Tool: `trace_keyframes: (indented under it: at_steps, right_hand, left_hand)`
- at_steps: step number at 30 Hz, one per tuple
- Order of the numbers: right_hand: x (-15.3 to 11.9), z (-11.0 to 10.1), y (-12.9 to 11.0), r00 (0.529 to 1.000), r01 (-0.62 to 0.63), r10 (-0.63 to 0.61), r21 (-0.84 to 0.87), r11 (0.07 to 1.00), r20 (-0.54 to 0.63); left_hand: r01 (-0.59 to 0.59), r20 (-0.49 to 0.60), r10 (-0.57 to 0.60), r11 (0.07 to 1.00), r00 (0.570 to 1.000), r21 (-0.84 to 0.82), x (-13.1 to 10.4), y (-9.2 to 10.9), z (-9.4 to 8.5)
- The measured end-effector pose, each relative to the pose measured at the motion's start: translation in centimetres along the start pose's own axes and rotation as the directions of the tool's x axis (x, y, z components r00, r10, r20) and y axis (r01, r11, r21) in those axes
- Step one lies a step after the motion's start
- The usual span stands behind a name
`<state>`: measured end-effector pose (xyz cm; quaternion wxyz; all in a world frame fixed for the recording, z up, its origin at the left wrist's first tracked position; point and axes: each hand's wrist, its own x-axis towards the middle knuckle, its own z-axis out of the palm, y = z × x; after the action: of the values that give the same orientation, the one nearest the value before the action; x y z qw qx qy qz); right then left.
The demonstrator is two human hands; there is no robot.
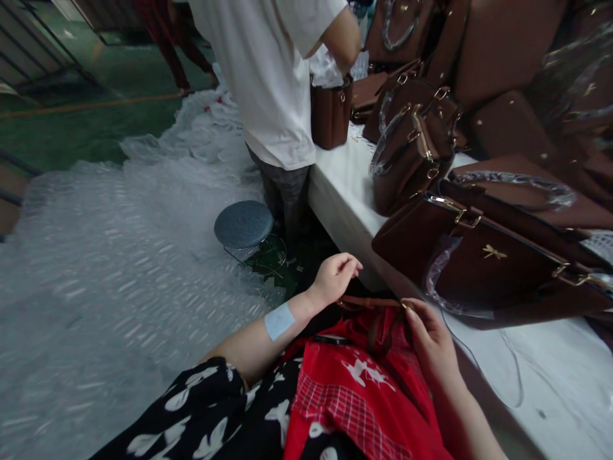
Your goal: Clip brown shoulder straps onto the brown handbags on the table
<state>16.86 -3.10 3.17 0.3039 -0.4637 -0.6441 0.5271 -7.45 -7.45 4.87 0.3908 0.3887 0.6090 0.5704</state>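
Note:
A narrow brown strap [371,301] with small gold-coloured metal lies across my lap, over the red apron [368,383]. My right hand [433,335] pinches its right end, at the metal piece. Above the strap's left end, my left hand [335,278] is raised with its fingers curled together; whatever may be inside them is hidden. A dark phone-like object [331,340] rests on my lap, partly under the apron. To the right of my right hand, a large brown handbag [502,268] with a gold dragonfly emblem and wrapped handles sits on the white table [541,364].
More brown handbags [407,160] crowd the table at the back right. A person in a white shirt [272,83] stands at its far end. A round stool [244,223] is ahead of me. Clear plastic packing [119,275] covers the floor on the left. Another person's legs [177,51] show farther off.

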Motion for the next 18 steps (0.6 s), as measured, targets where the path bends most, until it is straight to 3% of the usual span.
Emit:
trace_keyframes:
  at_steps: [2,4,5,8,9,11,14,16,18]
  right_hand:
    - [0.3,-0.5,0.2,0.993,-0.059,0.072,0.127,0.99,-0.093]
    - [0.4,-0.8,0.4,0.984,-0.096,0.131,0.254,0.962,-0.122]
    - [0.4,-0.9,0.3,0.981,-0.108,0.153,0.317,0.942,-0.119]
    - [0.0,-0.7,-0.5,0.979,-0.152,0.2,0.483,0.862,-0.05]
    - [-0.2,-0.5,-0.9,0.977,-0.177,0.215,0.522,0.834,-0.012]
    - [-0.6,-0.1,-1.8,0.967,-0.242,0.242,0.577,0.78,0.08]
    - [-1.2,0.6,-2.5,0.941,-0.338,0.256,0.613,0.714,0.221]
    - [-1.6,1.0,-2.5,0.924,-0.377,0.246,0.608,0.698,0.291]
    - [-1.8,1.3,-2.3,0.914,-0.394,0.234,0.597,0.699,0.33]
  left_hand:
    - [0.005,-0.059,-0.002,0.999,0.998,0.043,-0.3,-0.4,-0.6]
    - [0.073,0.087,-0.084,0.989,0.993,0.125,-0.9,-1.2,-0.7]
    - [0.118,0.21,-0.153,0.979,0.966,0.168,-1.2,-1.9,-0.5]
    - [0.219,0.493,-0.301,0.951,0.817,0.219,-2.2,-4.0,0.8]
    - [0.244,0.527,-0.296,0.955,0.797,0.168,-2.4,-4.6,1.4]
    - [0.317,0.528,-0.235,0.946,0.816,-0.069,-2.7,-5.4,2.4]
    - [0.462,0.524,-0.195,0.766,0.829,-0.447,-2.4,-5.4,3.2]
    - [0.551,0.563,-0.217,0.641,0.797,-0.533,-1.9,-4.9,3.2]
    - [0.642,0.633,-0.235,0.535,0.738,-0.55,-1.3,-4.4,3.1]
